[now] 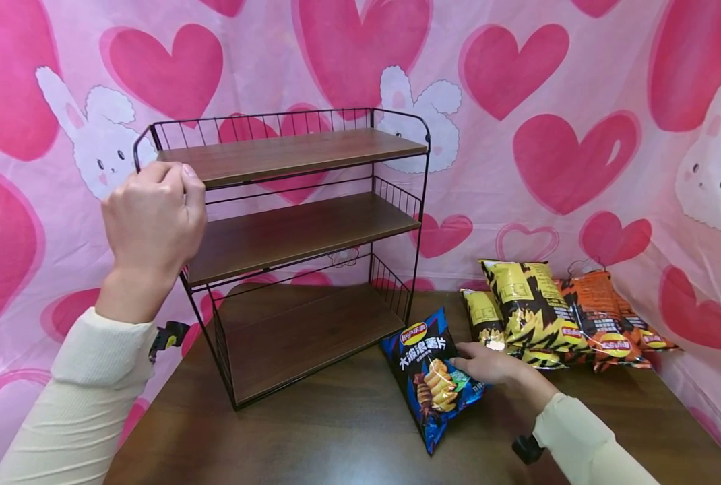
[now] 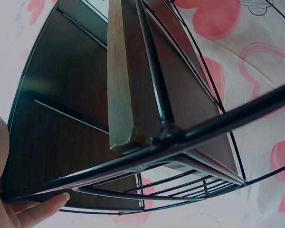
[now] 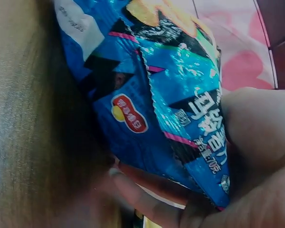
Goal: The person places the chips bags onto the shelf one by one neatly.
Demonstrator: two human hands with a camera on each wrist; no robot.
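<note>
At the left front corner of a three-tier shelf rack (image 1: 302, 234), my left hand (image 1: 154, 219) is curled round the black metal frame just below the top board. In the left wrist view, fingertips (image 2: 50, 206) show behind the black post (image 2: 99, 173). My right hand (image 1: 494, 367) grips a blue and black bag of potato chips (image 1: 424, 367) by its right edge. The bag tilts beside the rack's lower right front corner, its printed front facing up. From the right wrist, one finger (image 3: 147, 197) passes under the bag's edge while the thumb side lies over it.
Yellow chip bags (image 1: 521, 303) are piled at the back right of the wooden table (image 1: 312, 431), with orange chip bags (image 1: 603, 316) beside them. Behind the table hangs a pink cloth (image 1: 494, 182) printed with hearts and rabbits. The rack's boards carry nothing.
</note>
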